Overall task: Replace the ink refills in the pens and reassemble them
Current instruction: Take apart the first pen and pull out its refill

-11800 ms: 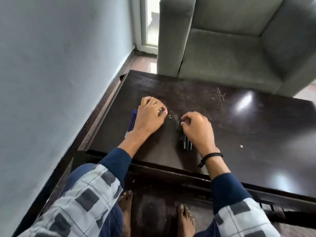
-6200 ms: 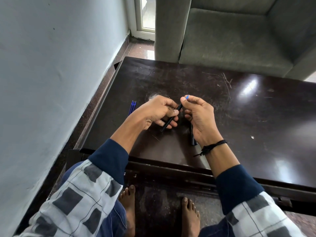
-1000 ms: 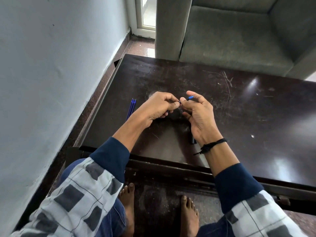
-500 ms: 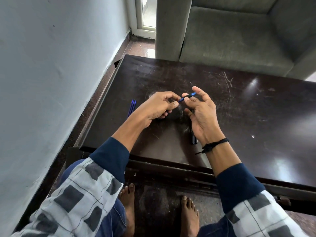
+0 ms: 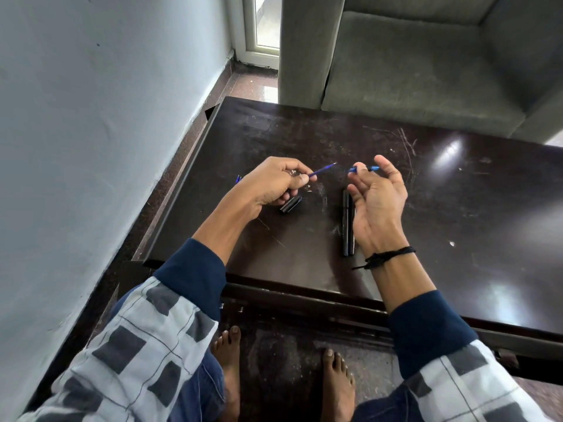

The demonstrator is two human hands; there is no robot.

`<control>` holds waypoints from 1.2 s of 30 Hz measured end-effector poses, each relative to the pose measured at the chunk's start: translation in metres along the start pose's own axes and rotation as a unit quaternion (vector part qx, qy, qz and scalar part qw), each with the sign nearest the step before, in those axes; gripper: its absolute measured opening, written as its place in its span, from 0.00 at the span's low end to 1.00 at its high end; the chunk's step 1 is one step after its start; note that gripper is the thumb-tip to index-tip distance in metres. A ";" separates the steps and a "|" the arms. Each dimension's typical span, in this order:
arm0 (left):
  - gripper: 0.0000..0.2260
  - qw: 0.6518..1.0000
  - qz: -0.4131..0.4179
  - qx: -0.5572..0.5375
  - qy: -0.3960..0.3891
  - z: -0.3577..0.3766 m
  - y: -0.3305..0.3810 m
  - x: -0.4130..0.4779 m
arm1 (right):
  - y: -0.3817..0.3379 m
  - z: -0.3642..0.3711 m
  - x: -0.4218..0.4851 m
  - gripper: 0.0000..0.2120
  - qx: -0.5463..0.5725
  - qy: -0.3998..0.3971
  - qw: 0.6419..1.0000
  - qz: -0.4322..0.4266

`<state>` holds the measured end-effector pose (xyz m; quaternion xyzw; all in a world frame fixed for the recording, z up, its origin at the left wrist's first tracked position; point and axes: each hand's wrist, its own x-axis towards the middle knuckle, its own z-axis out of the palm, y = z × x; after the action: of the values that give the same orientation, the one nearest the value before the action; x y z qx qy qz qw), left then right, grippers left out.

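My left hand pinches a refill, tip toward 2 o'clock. My right hand pinches a blue piece, other fingers spread. Pens lie at 6 o'clock on the worktop. Risk: either light pinch slips, and the part rolls away.

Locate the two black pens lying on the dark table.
Head view, centre: the black pens lie side by side, just left of the right hand.

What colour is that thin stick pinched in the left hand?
Blue. The head view shows the refill sticking out of the left hand.
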<state>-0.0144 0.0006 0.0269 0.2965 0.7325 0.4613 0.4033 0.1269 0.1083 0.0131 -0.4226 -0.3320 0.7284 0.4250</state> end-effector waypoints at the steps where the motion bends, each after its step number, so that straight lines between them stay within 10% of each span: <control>1: 0.10 1.000 -0.001 0.000 0.008 -0.003 0.000 0.001 | -0.001 -0.001 0.001 0.16 0.006 0.013 1.000 -0.007; 5: 0.09 0.999 0.007 -0.014 0.052 -0.012 -0.001 0.003 | -0.002 -0.003 0.002 0.19 -0.178 -0.030 0.982 -0.057; 10: 0.08 0.996 0.000 -0.057 0.066 -0.006 -0.003 0.006 | 0.016 0.000 -0.006 0.25 -0.519 -0.119 0.840 -0.101; 20: 0.09 0.997 -0.012 -0.054 0.053 -0.003 -0.002 0.005 | 0.025 -0.001 -0.013 0.21 -0.633 -0.139 0.748 -0.142; 36: 0.08 0.997 -0.029 -0.061 -0.031 0.008 -0.001 0.000 | 0.011 0.003 -0.008 0.03 -0.257 -0.147 0.955 0.015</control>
<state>-0.0080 0.0038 0.0242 0.2635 0.6986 0.4840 0.4564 0.1233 0.0960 0.0081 -0.4105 -0.5610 0.6785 0.2376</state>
